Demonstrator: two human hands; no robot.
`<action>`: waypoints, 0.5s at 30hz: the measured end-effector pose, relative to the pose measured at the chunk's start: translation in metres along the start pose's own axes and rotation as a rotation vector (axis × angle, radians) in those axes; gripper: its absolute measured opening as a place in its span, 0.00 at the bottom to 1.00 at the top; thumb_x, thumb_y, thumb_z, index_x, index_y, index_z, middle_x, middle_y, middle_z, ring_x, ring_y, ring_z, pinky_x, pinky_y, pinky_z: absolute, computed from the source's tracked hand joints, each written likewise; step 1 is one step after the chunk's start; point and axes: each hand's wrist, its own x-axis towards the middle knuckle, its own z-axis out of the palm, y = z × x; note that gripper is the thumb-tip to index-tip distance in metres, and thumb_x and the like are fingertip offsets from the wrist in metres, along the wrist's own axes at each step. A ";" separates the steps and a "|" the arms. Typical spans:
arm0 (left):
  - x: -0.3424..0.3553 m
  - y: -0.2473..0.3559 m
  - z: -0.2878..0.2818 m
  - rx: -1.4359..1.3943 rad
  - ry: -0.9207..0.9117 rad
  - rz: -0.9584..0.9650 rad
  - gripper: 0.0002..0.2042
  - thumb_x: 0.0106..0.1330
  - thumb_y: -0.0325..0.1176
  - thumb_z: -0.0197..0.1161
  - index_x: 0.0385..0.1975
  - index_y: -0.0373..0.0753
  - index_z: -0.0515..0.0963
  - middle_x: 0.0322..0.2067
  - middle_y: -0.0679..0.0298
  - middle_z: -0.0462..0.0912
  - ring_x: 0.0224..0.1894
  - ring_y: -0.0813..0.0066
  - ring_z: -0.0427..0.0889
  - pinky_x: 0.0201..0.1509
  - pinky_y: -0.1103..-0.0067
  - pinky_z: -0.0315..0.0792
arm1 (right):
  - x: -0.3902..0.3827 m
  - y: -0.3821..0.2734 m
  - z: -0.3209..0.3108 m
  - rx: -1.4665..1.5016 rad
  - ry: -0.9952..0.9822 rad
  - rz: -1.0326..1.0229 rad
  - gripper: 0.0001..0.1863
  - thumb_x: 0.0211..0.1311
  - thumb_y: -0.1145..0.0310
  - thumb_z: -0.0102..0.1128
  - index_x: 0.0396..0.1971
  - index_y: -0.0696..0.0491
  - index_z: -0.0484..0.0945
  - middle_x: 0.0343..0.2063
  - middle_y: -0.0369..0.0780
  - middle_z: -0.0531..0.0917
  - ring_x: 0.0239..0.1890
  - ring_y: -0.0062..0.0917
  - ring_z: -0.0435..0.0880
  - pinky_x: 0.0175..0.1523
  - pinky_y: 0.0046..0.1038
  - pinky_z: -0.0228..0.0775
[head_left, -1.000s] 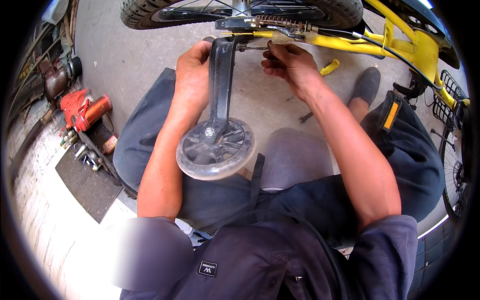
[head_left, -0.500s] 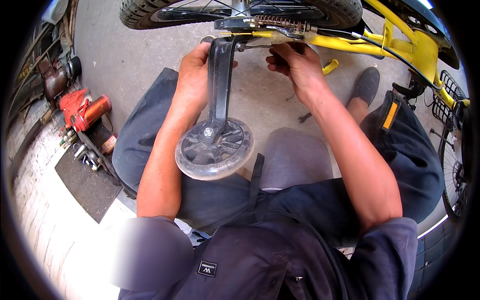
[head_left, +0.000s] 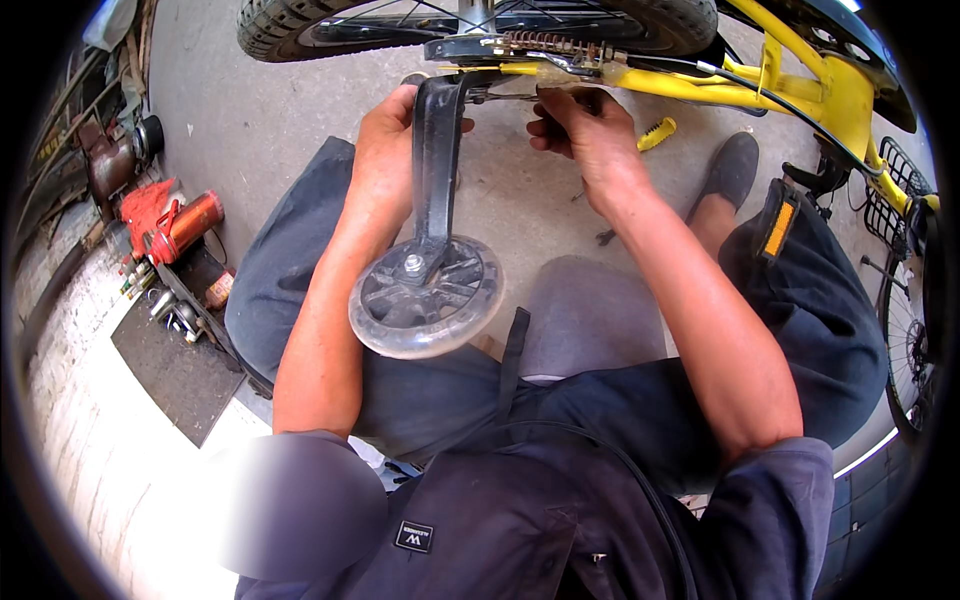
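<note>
A training wheel [head_left: 428,297] with a clear tyre and dark hub hangs from a black metal bracket [head_left: 436,160], fixed beside the rear wheel of a yellow bicycle [head_left: 850,105]. My left hand [head_left: 385,145] is closed behind the bracket, its fingertips showing past the far side; whatever it holds is hidden. Just under the yellow frame tube, my right hand [head_left: 592,135] has its fingers curled, thumb and forefinger pinched close to a thin rod and cable end [head_left: 520,69]. What lies in that pinch is too small to make out. A rusty spring [head_left: 550,42] sits above.
The bicycle's rear tyre [head_left: 330,35] crosses the top. A yellow-handled tool [head_left: 657,133] lies on the concrete floor beyond my right wrist. At left are a red cylinder [head_left: 190,222], a toolbox [head_left: 205,290] and a dark mat [head_left: 180,370]. Another bicycle's wheel [head_left: 905,340] stands at right.
My right hand has shifted slightly left, its fingers still curled under the frame tube. The left hand keeps its place behind the bracket. The whole bicycle sits marginally further left in view.
</note>
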 end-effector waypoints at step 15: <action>0.004 0.000 -0.002 -0.065 -0.047 -0.075 0.10 0.69 0.34 0.58 0.45 0.36 0.77 0.36 0.57 0.86 0.38 0.77 0.81 0.29 0.82 0.75 | -0.008 -0.008 0.004 -0.100 0.064 -0.135 0.17 0.61 0.66 0.65 0.42 0.62 0.73 0.33 0.40 0.81 0.30 0.23 0.82 0.34 0.24 0.79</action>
